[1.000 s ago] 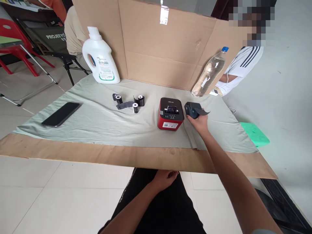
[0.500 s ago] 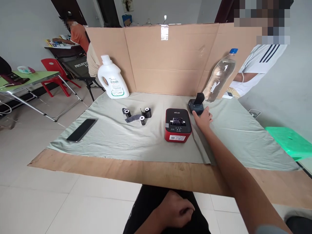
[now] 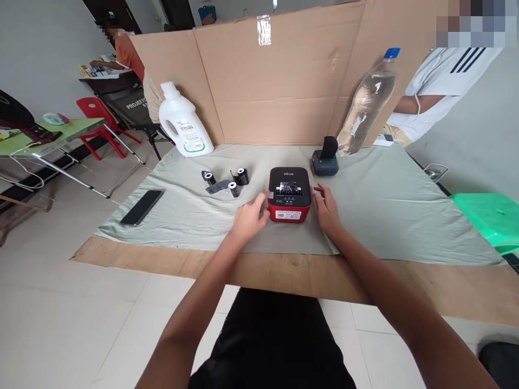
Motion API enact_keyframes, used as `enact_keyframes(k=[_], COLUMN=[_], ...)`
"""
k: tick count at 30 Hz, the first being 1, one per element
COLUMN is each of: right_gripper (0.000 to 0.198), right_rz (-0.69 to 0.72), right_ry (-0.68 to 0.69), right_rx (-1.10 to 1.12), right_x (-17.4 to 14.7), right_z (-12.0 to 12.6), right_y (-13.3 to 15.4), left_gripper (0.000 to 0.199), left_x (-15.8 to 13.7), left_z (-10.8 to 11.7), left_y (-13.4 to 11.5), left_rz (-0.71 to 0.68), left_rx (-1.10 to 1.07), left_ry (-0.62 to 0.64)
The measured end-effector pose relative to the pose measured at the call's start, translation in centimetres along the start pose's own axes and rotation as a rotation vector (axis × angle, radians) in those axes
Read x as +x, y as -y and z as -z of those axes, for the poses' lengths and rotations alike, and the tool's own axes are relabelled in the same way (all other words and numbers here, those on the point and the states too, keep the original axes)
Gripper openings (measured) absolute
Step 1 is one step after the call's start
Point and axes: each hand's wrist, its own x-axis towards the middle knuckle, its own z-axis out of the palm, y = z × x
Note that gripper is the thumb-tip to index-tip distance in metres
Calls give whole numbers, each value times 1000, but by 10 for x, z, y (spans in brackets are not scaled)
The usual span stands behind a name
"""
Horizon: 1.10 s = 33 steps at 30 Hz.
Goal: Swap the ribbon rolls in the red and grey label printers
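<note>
Now both hands, left [image 3: 248, 216] and right [image 3: 326, 208], flank the red printer [image 3: 289, 194].

A wooden board [image 3: 284, 273] holds a pale green cloth [image 3: 385, 200]. A red box [image 3: 289, 194] sits on the cloth. Left of it lie three small rolls [image 3: 227, 181] and a black phone [image 3: 142, 207]. Behind it stand a white jug [image 3: 183, 123], a clear bottle [image 3: 367, 105] and a small dark box [image 3: 325, 160].

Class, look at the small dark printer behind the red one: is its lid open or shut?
Open. The small dark printer has its lid standing upright above the body, near the clear bottle.
</note>
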Motion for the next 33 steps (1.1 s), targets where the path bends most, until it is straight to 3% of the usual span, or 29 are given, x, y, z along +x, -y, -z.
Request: enact_keyframes(k=[2,11,17,22,25,28,33], right_gripper=[60,60,65,68,70,71,71], right_rz=[-40,-44,42,36,33,29,17], right_ry=[-24,72,158,168,168,175,168], right_rx=[19,62,108,99,71,62,65], right_x=[1,-1,-4,-4,-5,-5,-4], right_z=[2,0,-2,0,1,1,0], right_y=[-3,-3,2,6,7,8,5], left_gripper=[55,39,33,29,28,42,58], left_x=[1,-13,-11,-9,-12,-15,-13], left_z=[-3,-22,-32,-34,-32,-30,-24], left_y=[3,13,13,10,7,5,3], left_rz=[3,-83,-76,-104,-170,-237,-250], left_rx=[48,-79,-234,-212,-110,-35,-77], left_ry=[6,-245,-286,-276,-425,-564,-252])
